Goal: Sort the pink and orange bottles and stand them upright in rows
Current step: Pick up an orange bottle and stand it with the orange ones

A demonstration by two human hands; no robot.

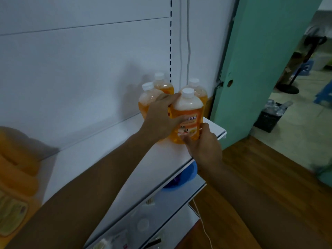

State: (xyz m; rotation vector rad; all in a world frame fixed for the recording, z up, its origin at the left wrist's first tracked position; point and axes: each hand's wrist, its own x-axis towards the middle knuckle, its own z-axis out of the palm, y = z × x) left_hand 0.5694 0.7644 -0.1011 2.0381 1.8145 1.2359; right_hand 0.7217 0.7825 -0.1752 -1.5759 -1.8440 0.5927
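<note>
Several orange bottles with white caps stand upright at the right end of a white shelf (111, 159). The front orange bottle (187, 112) carries a label facing me. My left hand (161, 119) wraps around its left side, thumb across the front. My right hand (203, 142) holds its lower right edge with thumb and fingers. Behind it stand three more orange bottles: a rear right bottle (198, 90), a rear left bottle (161, 83) and a left bottle (147, 97), the last partly hidden by my left hand. No pink bottle is in view.
A blurred orange bottle (16, 186) fills the near left edge. Lower shelves hold a blue bowl (183, 177) and small items. A teal door (260, 60) stands right of the shelf, over wooden floor (269, 177). A black crate (269, 117) sits beyond.
</note>
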